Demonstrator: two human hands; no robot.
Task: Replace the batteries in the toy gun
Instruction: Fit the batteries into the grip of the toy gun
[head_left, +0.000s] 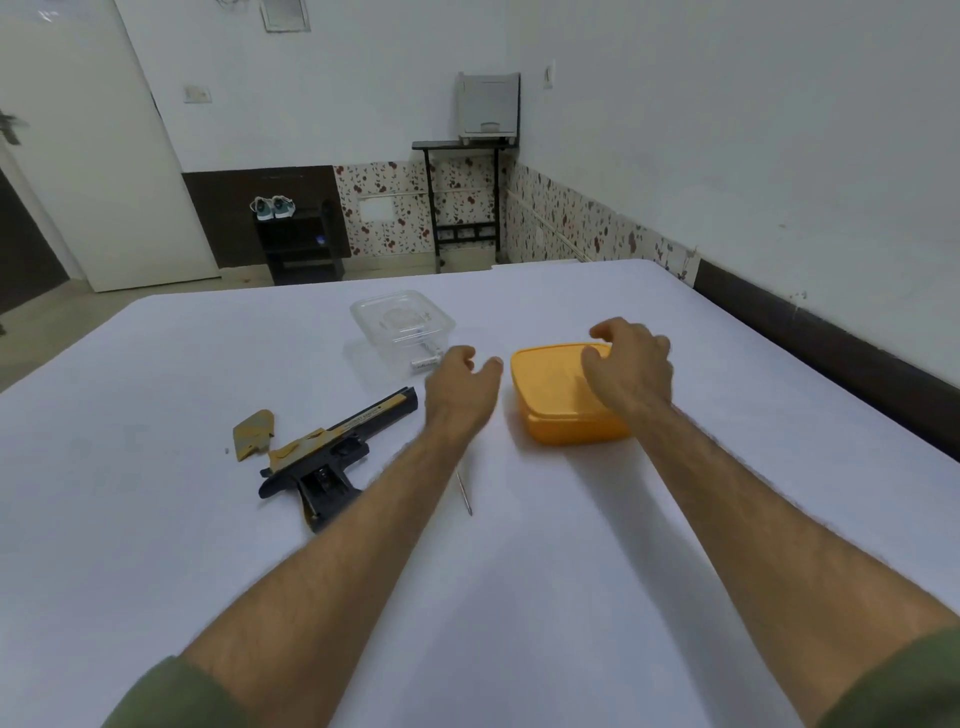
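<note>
Both hands are reaching out over the white table (156, 519), apart from each other and holding nothing. The left hand (460, 387) is hovering with loose fingers between the toy gun (332, 452) and the yellow lidded box (563, 395). The right hand (626, 364) is spreading curved fingers just above the box lid. The gun is lying toward the left edge, its grip cavity open, with the tan grip cover (253, 434) beside it. A thin screwdriver (465, 493) is lying near the left forearm. Batteries (425, 362) are lying in the clear container (400, 325), toward the far edge.
</note>
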